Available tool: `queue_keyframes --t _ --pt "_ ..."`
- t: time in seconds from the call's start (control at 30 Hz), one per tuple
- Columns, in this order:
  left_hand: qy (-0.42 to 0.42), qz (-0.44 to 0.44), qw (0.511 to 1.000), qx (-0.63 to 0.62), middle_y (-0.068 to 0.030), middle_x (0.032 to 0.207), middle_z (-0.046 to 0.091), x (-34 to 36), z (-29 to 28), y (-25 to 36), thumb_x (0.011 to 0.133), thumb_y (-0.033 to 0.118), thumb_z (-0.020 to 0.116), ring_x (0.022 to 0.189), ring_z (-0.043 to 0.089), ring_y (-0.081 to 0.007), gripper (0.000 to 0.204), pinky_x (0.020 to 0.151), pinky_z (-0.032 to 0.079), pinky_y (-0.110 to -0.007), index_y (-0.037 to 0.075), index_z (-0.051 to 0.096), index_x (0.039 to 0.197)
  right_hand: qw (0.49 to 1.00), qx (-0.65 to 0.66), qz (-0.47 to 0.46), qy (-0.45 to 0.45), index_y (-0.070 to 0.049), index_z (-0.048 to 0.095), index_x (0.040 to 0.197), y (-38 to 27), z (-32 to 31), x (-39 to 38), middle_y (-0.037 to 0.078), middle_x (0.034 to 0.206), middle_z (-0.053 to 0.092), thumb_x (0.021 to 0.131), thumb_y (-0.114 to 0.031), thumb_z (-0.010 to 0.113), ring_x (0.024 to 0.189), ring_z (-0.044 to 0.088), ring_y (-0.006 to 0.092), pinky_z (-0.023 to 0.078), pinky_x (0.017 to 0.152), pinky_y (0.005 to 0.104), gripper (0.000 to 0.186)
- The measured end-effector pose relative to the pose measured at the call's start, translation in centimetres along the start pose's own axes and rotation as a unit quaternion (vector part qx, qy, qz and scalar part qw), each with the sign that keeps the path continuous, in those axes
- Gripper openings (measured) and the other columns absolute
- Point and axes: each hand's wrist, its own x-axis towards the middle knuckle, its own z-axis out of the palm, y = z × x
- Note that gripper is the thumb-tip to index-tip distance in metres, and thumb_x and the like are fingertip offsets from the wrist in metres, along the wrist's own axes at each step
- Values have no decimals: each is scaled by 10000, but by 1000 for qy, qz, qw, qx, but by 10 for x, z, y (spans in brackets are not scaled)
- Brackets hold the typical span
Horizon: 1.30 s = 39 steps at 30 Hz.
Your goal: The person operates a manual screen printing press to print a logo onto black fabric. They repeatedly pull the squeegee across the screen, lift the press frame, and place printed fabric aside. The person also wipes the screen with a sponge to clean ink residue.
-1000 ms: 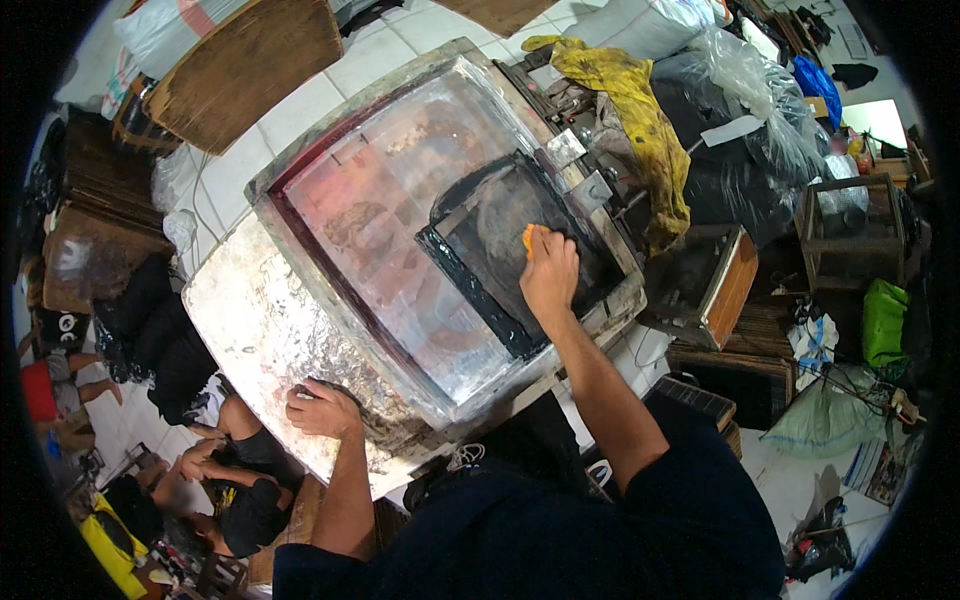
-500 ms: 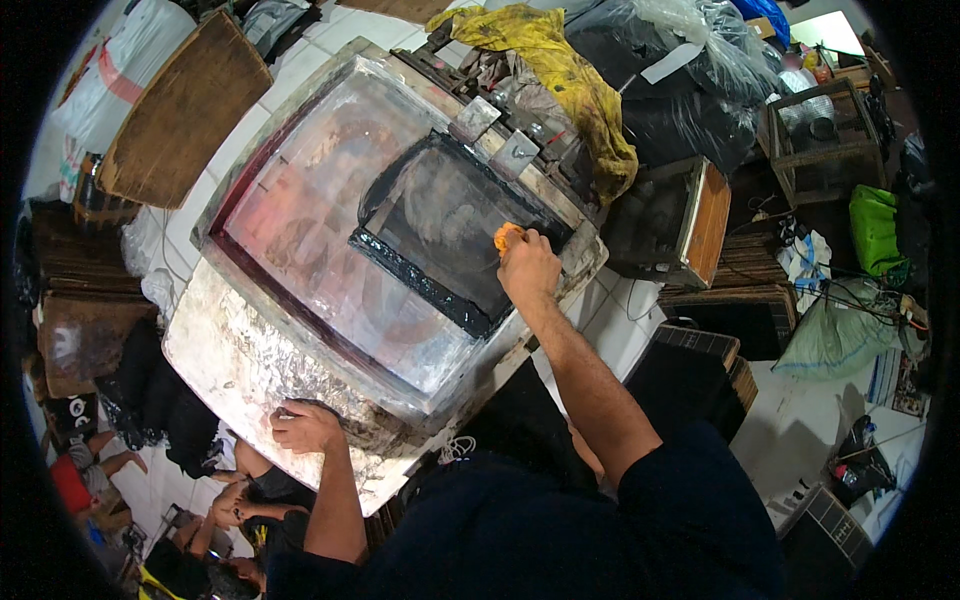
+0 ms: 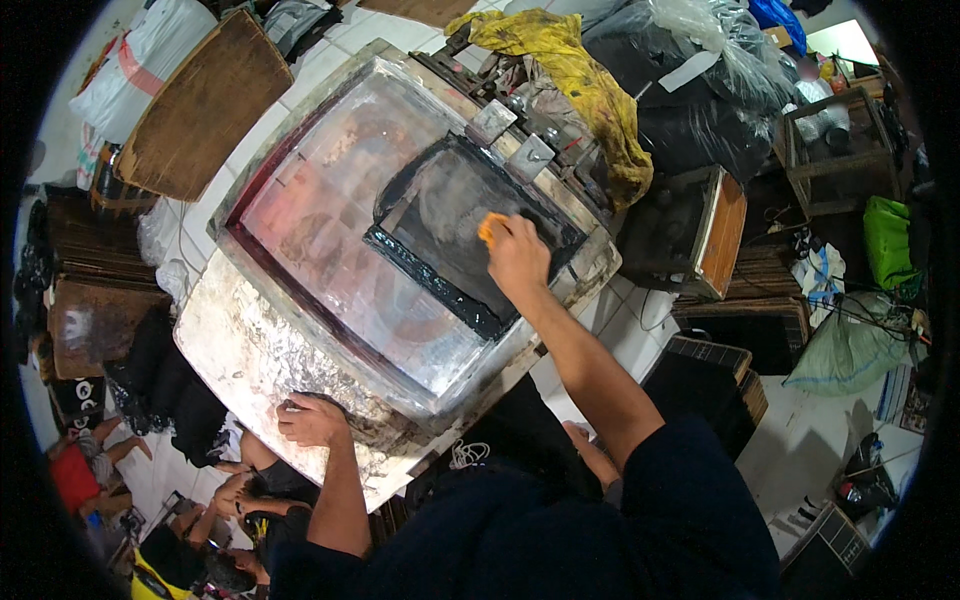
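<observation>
My right hand (image 3: 517,253) presses a small orange sponge (image 3: 489,229) onto a dark, wet-looking screen frame (image 3: 440,280). That frame lies on a big glass-topped table (image 3: 330,230) with a reddish sheet under the glass. My left hand (image 3: 312,419) rests with curled fingers on the table's foil-covered near edge (image 3: 250,350) and holds nothing. Both forearms come up from my dark shirt at the bottom.
A yellow stained cloth (image 3: 580,70) lies past the table's far corner, with black plastic bags (image 3: 700,90) behind it. A wooden board (image 3: 195,110) leans at upper left. A wooden box (image 3: 700,230) stands to the right. Another person sits on the floor (image 3: 240,500) at lower left.
My right hand with the sponge has slid across the dark screen toward its middle. The view has shifted as my head moved. My left hand stays on the foil edge.
</observation>
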Motion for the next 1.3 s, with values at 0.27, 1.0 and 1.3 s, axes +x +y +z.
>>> queue_keyframes --t 0.27,1.0,1.3 --pt "21 -6 1000 -8 -138 1146 552 -4 -2 2 1069 501 477 1054 565 -368 434 850 444 -539 115 563 1248 985 89 -101 105 -55 727 1157 -35 32 74 104 1063 628 818 -15 721 1040 608 331 511 841 441 341" --pt "62 14 991 -115 -188 1183 584 -15 -9 -2 1040 285 576 1110 554 -399 284 902 455 -548 87 644 1232 862 197 -422 -198 -130 815 998 18 -11 49 47 1083 733 812 26 666 926 611 296 494 855 393 285" --pt "-27 86 988 -127 -232 1624 374 -140 -47 -16 1092 292 438 1509 309 -439 486 1207 247 -595 108 507 1536 803 274 -487 -208 -172 791 894 11 35 70 18 1024 691 827 -18 685 953 576 287 480 848 392 198"
